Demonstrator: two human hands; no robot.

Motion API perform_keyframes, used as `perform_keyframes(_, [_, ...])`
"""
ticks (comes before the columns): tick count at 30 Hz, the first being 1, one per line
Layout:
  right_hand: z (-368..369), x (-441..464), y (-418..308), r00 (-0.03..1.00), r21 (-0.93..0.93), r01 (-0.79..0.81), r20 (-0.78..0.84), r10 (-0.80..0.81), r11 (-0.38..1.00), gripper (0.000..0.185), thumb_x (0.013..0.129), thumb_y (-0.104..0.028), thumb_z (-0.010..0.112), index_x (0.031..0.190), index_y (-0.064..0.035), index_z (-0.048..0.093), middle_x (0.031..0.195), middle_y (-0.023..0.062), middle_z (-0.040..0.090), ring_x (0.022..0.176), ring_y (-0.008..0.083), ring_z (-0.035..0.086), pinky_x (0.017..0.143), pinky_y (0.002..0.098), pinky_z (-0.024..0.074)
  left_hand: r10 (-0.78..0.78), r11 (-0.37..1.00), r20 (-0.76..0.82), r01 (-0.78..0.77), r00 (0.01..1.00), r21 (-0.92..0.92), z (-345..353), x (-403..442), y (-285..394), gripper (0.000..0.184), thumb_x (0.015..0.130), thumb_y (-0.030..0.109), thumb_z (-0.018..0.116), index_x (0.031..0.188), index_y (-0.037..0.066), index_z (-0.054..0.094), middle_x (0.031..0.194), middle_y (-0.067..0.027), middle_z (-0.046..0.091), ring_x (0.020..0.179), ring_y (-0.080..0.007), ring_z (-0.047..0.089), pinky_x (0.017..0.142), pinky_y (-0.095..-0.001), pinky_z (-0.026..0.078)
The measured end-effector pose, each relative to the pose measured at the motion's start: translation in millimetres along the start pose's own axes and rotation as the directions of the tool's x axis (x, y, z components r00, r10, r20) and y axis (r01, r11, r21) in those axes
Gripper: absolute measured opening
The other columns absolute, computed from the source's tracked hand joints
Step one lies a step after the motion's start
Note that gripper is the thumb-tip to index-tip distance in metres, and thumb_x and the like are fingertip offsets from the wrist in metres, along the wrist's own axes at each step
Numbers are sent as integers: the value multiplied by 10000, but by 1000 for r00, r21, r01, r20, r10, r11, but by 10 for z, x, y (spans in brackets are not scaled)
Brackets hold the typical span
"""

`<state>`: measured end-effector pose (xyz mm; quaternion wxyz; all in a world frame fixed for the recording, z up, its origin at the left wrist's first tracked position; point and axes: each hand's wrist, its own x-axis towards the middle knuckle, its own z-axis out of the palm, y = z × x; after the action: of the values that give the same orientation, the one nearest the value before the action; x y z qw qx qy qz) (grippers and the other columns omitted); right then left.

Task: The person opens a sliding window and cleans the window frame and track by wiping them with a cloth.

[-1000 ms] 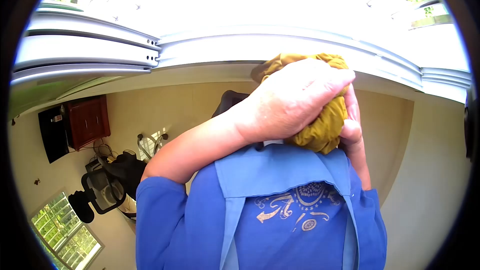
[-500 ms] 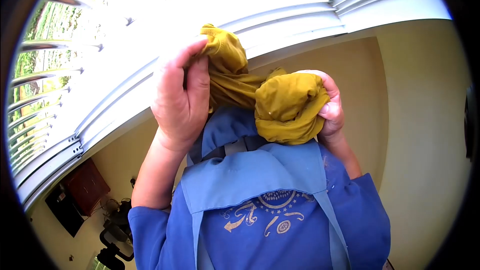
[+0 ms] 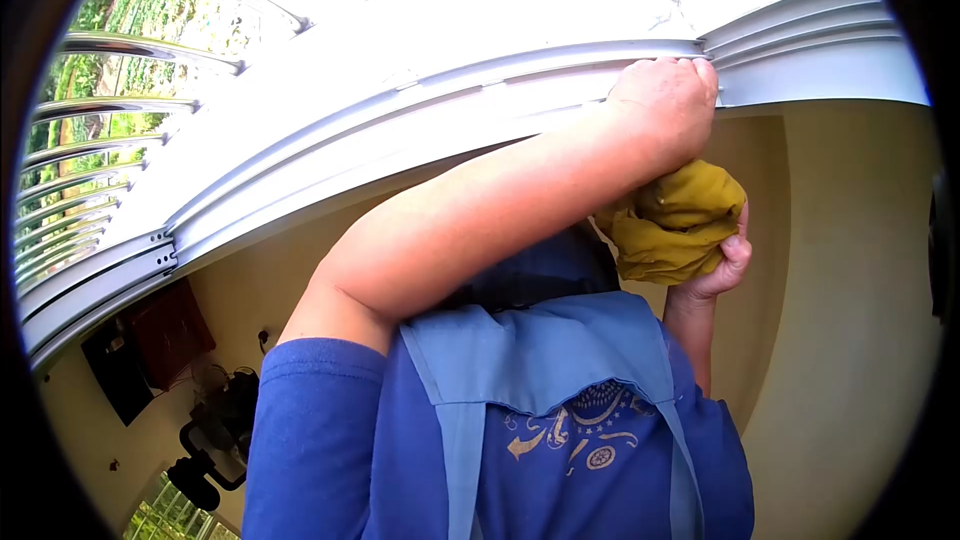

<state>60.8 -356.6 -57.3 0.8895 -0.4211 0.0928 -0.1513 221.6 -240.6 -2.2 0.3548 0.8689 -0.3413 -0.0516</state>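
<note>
My right hand [image 3: 733, 262] grips a bunched mustard-yellow cloth [image 3: 685, 225] from its right side, thumb over the folds, just below the window frame. My left arm reaches across to the right, above the cloth. At its end my left hand [image 3: 662, 108] is closed in a fist against the white window track [image 3: 540, 85], near the track's right corner. Its curled fingers face away, so whatever they hold is hidden. Part of the cloth lies behind the left wrist.
Metal bars [image 3: 150, 50] stand outside the window at the left, with greenery beyond. A cream wall [image 3: 850, 240] runs down the right. Below the sill at the lower left are a dark red cabinet [image 3: 170, 330] and black equipment [image 3: 215, 430].
My left hand has swung from the left across to the right corner of the track and closed into a fist. The right hand has shifted right with the bunched cloth.
</note>
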Motion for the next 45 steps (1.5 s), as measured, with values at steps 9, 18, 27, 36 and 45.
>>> perform_keyframes(9, [729, 5, 355, 977, -106, -101, 176, 118, 989, 604, 635, -213, 519, 1166, 75, 514, 1182, 246, 547, 1078, 315, 562, 986, 423, 437, 61, 950, -107, -25, 992, 312, -708, -1049, -485, 172, 786, 142, 557, 919, 33, 552, 868, -107, 649, 861, -246, 647, 745, -364, 508])
perform_keyframes(18, [1757, -37, 1036, 580, -198, -333, 728, 366, 922, 554, 668, -195, 591, 1166, 46, 553, 1154, 173, 577, 1084, 252, 549, 967, 382, 418, -168, 743, -236, 281, 957, 608, -1923, -2815, -1187, 284, 800, 81, 538, 1074, 47, 600, 944, -101, 682, 922, -215, 660, 880, -332, 492])
perform_keyframes(27, [2701, -359, 1802, 285, -342, -214, 874, 393, 915, 397, 718, -23, 552, 1111, -1, 600, 1059, 91, 631, 1015, 167, 573, 928, 299, 436, -512, 482, -404, 643, 758, 595, -2529, -3930, -1672, 289, 870, 112, 492, 1132, 54, 600, 1007, -111, 664, 968, -269, 621, 880, -378, 475])
perform_keyframes(36, [2265, -348, 1266, 486, -206, -437, 765, 423, 876, 464, 715, -37, 529, 1174, 26, 562, 1174, 100, 585, 1128, 193, 520, 1014, 344, 367, -519, 806, -603, 582, 606, -109, -2589, -3547, -1235, 200, 988, 168, 439, 1004, 18, 571, 824, -72, 595, 687, -171, 535, 626, -284, 440])
perform_keyframes(45, [1254, -337, 558, 859, 115, -287, 470, 202, 951, 460, 695, -151, 503, 1118, 22, 555, 1151, 225, 572, 1065, 298, 569, 964, 417, 448, -418, 444, -181, 26, 890, -896, -1884, -1784, -659, 205, 971, 159, 459, 1076, 9, 553, 974, -83, 626, 918, -150, 600, 857, -316, 474])
